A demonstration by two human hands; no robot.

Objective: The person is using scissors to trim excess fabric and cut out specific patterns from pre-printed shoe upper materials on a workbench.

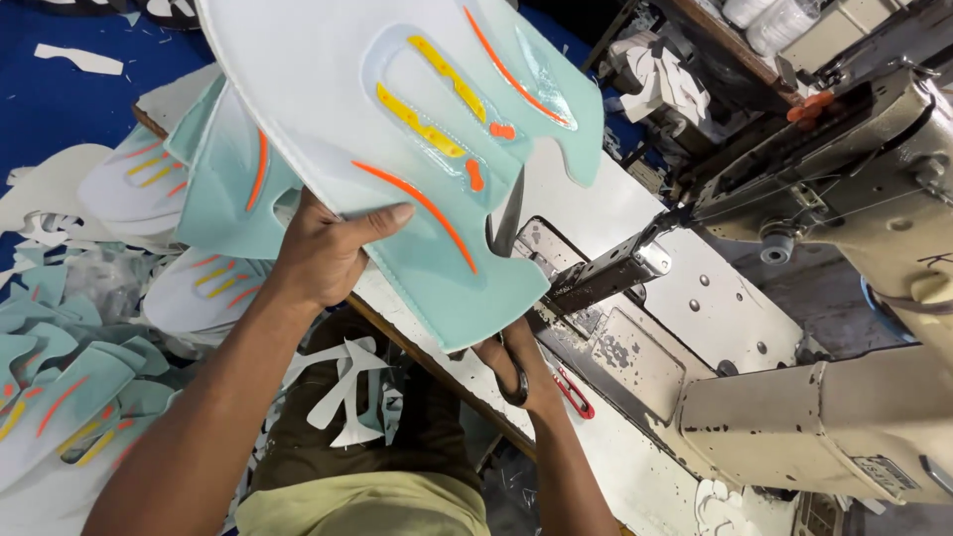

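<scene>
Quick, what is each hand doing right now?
Left hand: closed, gripping the pale mint shoe-upper panel with orange and yellow strips.
Right hand: closed on black-handled scissors.

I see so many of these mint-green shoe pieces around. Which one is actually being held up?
The large piece at top centre, pinched by the left hand and raised above the table; the others lie in stacks at the left.

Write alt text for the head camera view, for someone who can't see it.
A person's left hand holds up a pale mint-and-white shoe panel with orange and yellow strips, while the right hand works scissors at its edge. Below is a white table with a worn sewing machine on the right and a stack of matching panels on the left.
</scene>
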